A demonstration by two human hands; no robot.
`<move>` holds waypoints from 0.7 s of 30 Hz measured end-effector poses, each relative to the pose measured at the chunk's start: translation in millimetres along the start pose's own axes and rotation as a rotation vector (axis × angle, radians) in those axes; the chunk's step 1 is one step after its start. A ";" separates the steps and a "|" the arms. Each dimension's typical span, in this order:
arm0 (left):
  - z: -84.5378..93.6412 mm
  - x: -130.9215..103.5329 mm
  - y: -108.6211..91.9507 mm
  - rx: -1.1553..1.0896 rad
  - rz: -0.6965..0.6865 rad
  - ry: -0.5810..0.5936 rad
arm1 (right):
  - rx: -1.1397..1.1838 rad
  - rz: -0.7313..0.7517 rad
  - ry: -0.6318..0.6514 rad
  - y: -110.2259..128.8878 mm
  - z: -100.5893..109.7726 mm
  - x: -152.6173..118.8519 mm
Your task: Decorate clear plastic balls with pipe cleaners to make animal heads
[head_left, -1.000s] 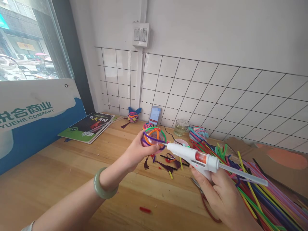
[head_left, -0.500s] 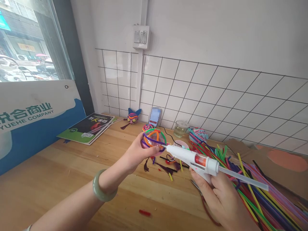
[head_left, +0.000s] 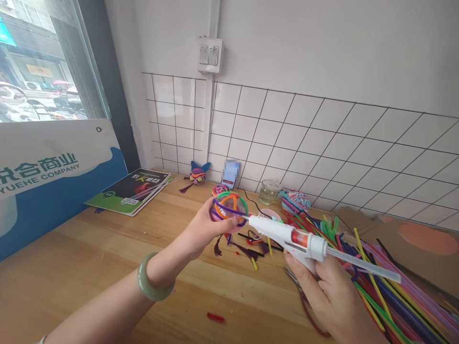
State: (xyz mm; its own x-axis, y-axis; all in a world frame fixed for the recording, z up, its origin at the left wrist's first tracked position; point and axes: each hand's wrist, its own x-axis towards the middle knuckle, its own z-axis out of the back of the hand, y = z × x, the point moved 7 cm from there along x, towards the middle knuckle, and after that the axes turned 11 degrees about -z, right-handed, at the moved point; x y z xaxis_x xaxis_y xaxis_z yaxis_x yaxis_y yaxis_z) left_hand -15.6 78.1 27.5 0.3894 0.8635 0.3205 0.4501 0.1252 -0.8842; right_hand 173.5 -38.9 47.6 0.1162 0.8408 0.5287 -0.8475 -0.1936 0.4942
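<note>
Above the middle of the table, my left hand (head_left: pixel 204 223) grips a clear ball (head_left: pixel 241 204) ringed with purple, orange and green fuzzy strips. Its thumb lies along the ball's lower front. My right hand (head_left: pixel 322 291) is wrapped round the handle of a white glue gun (head_left: pixel 283 231), with a clear glue stick (head_left: pixel 364 265) poking out of its back end. The gun's metal nozzle points left and meets the ball's right side, close to my left thumb tip. The exact contact spot is too small to make out.
Many coloured pipe cleaners (head_left: pixel 390 296) spread over the right side. Scissors (head_left: pixel 304 301) lie partly behind my right hand. Dark tassels (head_left: pixel 247 249) sit beyond the ball. Along the wall are a cat-eared ball (head_left: pixel 198 174), a phone (head_left: pixel 230 174) and a glass jar (head_left: pixel 268 192). Magazines (head_left: pixel 132 191) lie left.
The ball has turned very slightly in my left hand, and the glue gun has shifted a touch to the right. Both hands keep their grips.
</note>
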 end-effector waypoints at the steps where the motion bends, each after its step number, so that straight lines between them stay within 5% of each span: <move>1: -0.6 0.1 -0.4 0.005 -0.003 0.007 | 0.018 -0.009 0.017 -1.2 -1.2 -0.2; 21: -1.6 -0.2 -1.6 0.028 0.001 0.006 | 0.027 -0.029 0.029 0.9 -1.6 1.8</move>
State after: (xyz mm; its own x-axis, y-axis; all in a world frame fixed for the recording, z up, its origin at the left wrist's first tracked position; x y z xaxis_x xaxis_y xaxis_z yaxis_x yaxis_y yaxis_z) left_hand -15.2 77.0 29.4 0.3945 0.8608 0.3216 0.4272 0.1380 -0.8936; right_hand 172.1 -36.8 47.9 0.1251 0.8605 0.4939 -0.8299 -0.1821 0.5274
